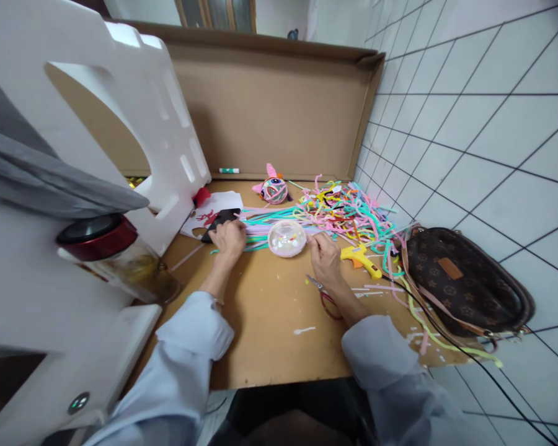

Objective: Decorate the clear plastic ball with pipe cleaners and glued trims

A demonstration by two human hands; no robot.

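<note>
My left hand (229, 238) is closed, its fingers bent down at the left ends of a row of straight pipe cleaners (265, 229). Touching or just beyond it is a flat black object (222, 218); what the fingers hold is hidden. My right hand (325, 253) is pinched shut at the right side of a clear plastic dome (287, 238) with a pale pink rim. Whether it grips the rim or a strand there I cannot make out. Below the right hand lie red-handled scissors (330, 305), partly under the forearm. A yellow glue gun (361, 258) rests to its right.
Tangled colourful pipe cleaners (344, 207) heap at the back right. A pink animal figure (273, 188) stands behind the dome. The brown patterned bag (465, 279) sits at right, the glass flask (130, 260) at left. A cardboard wall (270, 111) and tiled wall (465, 111) bound the table.
</note>
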